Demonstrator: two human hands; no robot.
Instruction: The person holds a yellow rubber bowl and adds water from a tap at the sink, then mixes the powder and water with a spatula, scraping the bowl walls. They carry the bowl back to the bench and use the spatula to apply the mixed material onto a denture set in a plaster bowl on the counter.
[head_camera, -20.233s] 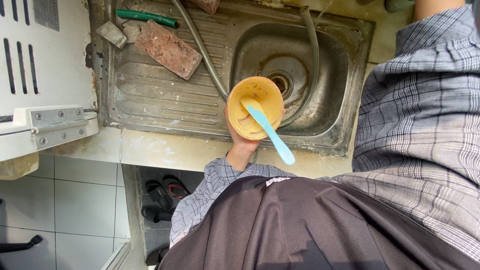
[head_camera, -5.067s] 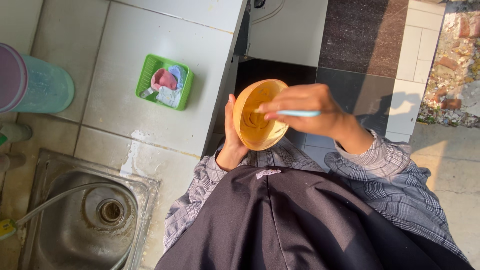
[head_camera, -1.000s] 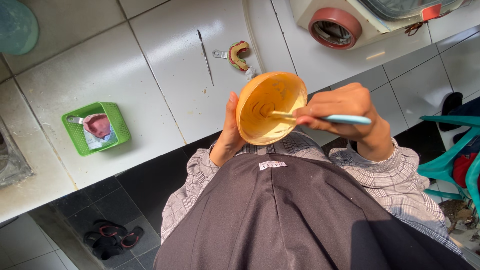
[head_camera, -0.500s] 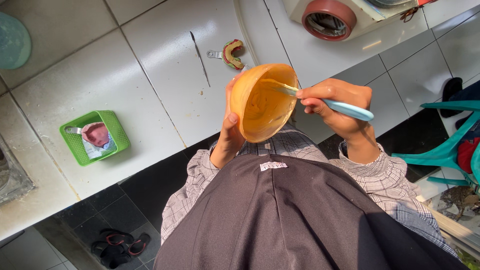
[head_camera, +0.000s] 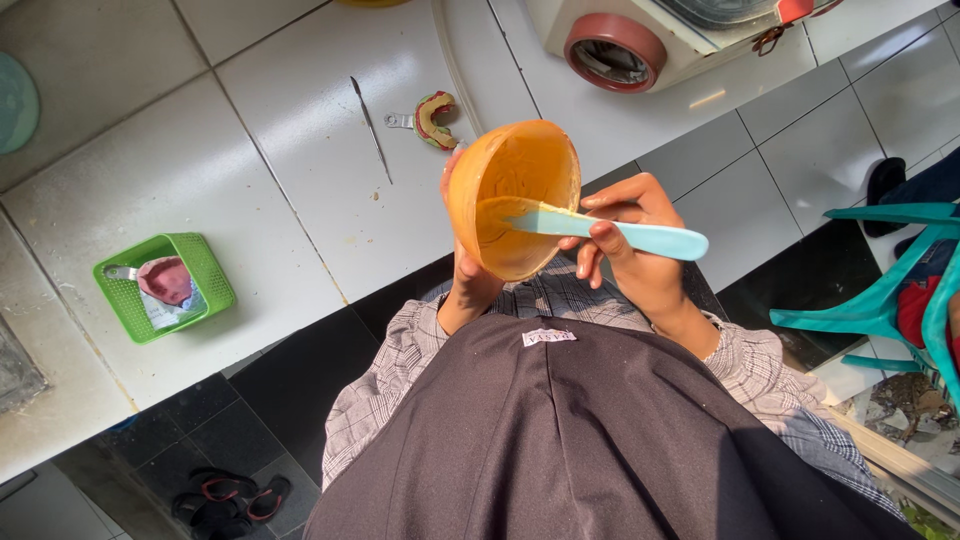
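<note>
Above the tiled tabletop's (head_camera: 300, 200) front edge, the left hand (head_camera: 465, 280) cradles a tilted orange rubber mixing bowl (head_camera: 512, 195) while the right hand (head_camera: 630, 245) grips a pale-blue plastic spatula (head_camera: 610, 230), its blade inside the bowl; mixing seems underway.

One orange bowl (head_camera: 515, 195), one blue spatula (head_camera: 620, 232), one green basket (head_camera: 165, 287), two sandals (head_camera: 230, 497) and one teal chair (head_camera: 880, 290) are showing.

Premises appear to be a small dental workshop. The white-tiled surface (head_camera: 300, 200) carries a dental cast in a metal tray (head_camera: 432, 117), a thin metal instrument (head_camera: 371, 128) and a green basket (head_camera: 166, 286) holding a pink mould. A bench machine with a round red-rimmed opening (head_camera: 615, 50) stands at the far edge.
</note>
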